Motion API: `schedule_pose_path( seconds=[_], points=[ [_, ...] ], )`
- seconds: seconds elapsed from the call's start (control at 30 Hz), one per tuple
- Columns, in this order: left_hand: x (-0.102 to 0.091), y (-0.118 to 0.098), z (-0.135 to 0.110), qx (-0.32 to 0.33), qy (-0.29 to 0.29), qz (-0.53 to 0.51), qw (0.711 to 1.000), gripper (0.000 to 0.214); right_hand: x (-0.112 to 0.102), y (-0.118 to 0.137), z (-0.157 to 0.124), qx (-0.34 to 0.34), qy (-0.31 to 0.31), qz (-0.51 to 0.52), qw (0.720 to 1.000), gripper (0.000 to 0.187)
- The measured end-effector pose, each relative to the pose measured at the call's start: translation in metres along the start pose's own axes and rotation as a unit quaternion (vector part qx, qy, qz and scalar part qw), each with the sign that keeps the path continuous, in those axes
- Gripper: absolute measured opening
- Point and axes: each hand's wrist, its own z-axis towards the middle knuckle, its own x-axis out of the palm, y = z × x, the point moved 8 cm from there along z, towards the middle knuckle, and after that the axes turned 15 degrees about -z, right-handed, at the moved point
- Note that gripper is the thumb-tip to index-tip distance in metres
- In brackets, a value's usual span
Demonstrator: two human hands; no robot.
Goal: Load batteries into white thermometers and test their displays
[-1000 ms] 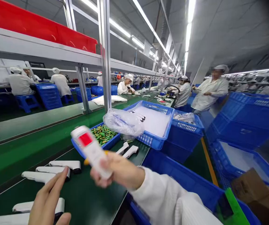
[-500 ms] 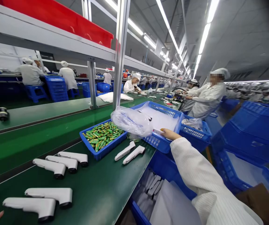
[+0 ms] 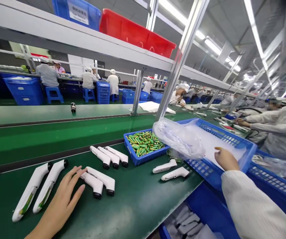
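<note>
My left hand (image 3: 62, 200) lies flat and open on the green belt (image 3: 133, 205), fingertips touching a white handheld thermometer (image 3: 93, 183) beside a second one (image 3: 103, 179). Two more white thermometers (image 3: 39, 189) lie left of the hand, and three (image 3: 109, 156) sit farther back. My right hand (image 3: 226, 158) reaches over the rim of a blue basket (image 3: 207, 169) lined with white foam; its fingers are curled and nothing shows in them. A clear plastic bag (image 3: 179, 137) drapes over the basket's left end. A pair of thermometers (image 3: 173, 169) lies in front of it.
A small blue tray (image 3: 133, 156) of green batteries (image 3: 145, 142) stands mid-belt. Blue crates (image 3: 274, 189) sit to the right, another with white parts (image 3: 185, 222) below the belt edge. Metal posts (image 3: 178, 66) carry a shelf with red and blue bins (image 3: 135, 31). Workers in white sit along neighbouring lines.
My right hand carried the red-screened thermometer to the blue basket and no longer shows it. My left hand came back onto the belt and touches a thermometer. The view swung left.
</note>
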Motion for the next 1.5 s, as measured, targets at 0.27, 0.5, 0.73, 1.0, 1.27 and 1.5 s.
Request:
schedule_pose_path(
  seconds=[0.27, 0.5, 0.73, 1.0, 1.27, 1.5],
  points=[
    [0.042, -0.041, 0.011, 0.171, 0.101, 0.115, 0.973, 0.059, 0.059, 0.247, -0.006, -0.181, 0.132, 0.093, 0.97, 0.03],
    [0.041, -0.035, -0.006, 0.153, 0.167, 0.145, 0.963, 0.067, 0.177, 0.426, -0.105, -0.44, 0.323, 0.031, 0.837, 0.062],
    [0.033, -0.03, -0.017, 0.129, 0.156, 0.131, 0.97, 0.064, 0.157, 0.389, -0.145, -0.386, 0.336, -0.004, 0.859, 0.048],
    [0.074, -0.065, -0.023, 0.222, 0.21, 0.121, 0.945, 0.079, 0.108, 0.318, -0.16, -0.353, 0.337, 0.083, 0.869, 0.056],
    [0.059, -0.043, -0.024, 0.228, 0.159, 0.066, 0.958, 0.049, 0.15, 0.279, -0.053, -0.126, 0.327, -0.068, 0.934, 0.015],
    [0.049, -0.053, -0.02, 0.206, 0.17, 0.06, 0.962, 0.016, 0.17, 0.279, -0.039, -0.094, 0.377, -0.054, 0.92, 0.009]
  ],
)
